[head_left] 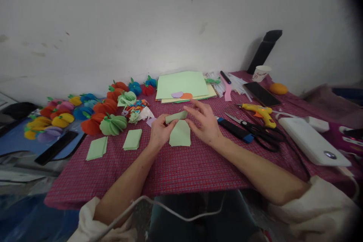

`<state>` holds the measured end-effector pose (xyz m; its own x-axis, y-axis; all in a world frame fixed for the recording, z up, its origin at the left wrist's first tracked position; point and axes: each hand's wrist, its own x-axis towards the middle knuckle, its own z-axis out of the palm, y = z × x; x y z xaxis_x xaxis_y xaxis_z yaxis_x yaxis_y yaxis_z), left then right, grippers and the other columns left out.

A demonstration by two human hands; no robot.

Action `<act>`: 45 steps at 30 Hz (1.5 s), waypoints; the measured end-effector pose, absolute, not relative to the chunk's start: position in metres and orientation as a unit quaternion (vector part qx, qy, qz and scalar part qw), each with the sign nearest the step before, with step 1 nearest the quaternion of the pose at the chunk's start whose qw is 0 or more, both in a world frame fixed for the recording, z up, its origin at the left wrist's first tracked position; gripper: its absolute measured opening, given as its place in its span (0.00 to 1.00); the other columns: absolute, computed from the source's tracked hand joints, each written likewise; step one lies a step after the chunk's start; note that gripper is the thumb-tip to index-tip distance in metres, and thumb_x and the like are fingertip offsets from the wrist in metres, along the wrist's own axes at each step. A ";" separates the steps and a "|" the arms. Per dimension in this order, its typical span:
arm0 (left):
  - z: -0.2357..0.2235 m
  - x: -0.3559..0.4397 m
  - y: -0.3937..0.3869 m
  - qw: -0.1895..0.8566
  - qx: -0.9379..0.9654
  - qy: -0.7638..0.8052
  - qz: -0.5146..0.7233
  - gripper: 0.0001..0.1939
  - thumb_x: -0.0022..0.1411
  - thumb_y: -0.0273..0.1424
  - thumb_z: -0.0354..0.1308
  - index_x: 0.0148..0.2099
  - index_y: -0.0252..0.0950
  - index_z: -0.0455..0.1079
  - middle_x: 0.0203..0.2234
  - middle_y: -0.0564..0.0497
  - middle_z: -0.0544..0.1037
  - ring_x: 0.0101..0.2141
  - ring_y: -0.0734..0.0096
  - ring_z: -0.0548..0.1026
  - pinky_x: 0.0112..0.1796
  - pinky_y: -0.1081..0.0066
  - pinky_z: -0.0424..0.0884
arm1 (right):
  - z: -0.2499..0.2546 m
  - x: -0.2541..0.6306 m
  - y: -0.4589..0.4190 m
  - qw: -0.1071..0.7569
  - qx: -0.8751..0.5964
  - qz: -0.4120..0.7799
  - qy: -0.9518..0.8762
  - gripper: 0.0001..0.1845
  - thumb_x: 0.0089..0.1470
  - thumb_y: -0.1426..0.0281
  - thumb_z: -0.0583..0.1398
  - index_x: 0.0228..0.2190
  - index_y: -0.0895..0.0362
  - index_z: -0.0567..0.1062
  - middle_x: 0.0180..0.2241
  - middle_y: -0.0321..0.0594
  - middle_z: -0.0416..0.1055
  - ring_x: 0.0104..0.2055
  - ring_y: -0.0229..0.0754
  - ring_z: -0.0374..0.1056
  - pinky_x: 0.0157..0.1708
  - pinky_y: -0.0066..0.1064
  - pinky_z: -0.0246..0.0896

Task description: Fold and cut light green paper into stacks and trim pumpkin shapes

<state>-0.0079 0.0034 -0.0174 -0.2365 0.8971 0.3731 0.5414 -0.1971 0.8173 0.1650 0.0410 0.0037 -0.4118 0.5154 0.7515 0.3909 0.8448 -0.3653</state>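
Note:
A small pale green paper piece point(176, 117) is held up over the table, seen at a slant. My left hand point(161, 130) pinches its left end between thumb and fingers. At its right end, the thumb and fingers of my right hand point(205, 123) close about the paper's edge, the other fingers loosely bent. Just below lies a stack of pale green paper pieces point(180, 134). Left of my left hand rest two more small green stacks, a nearer-to-hand stack point(132, 139) and a farther stack point(96, 148).
Colourful paper pumpkins point(95, 121) crowd the left, beside paper scraps point(137, 109). Large green sheets point(181, 85) lie at the back. On the right are black scissors point(259, 134), a cutter knife point(235, 130), a yellow glue gun point(262, 113), a phone point(262, 93) and a white power bank point(312, 141).

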 end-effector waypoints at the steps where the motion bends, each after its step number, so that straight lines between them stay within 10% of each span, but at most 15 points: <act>1: -0.018 -0.008 0.004 0.178 0.589 0.609 0.500 0.12 0.50 0.37 0.55 0.33 0.34 0.68 0.24 0.53 0.72 0.25 0.74 0.68 0.26 0.75 0.63 | 0.004 0.165 0.041 0.466 -0.267 0.053 -0.842 0.23 0.49 0.72 0.54 0.48 0.48 0.62 0.54 0.40 0.53 0.51 0.46 0.53 0.46 0.44 0.54; 45: -0.024 -0.009 0.007 0.158 0.610 0.617 0.472 0.10 0.50 0.36 0.54 0.31 0.35 0.68 0.23 0.54 0.71 0.24 0.75 0.67 0.26 0.75 0.62 | -0.003 0.165 0.051 0.457 -0.254 0.236 -0.819 0.06 0.45 0.70 0.59 0.30 0.53 0.72 0.43 0.38 0.66 0.46 0.41 0.60 0.45 0.40 0.54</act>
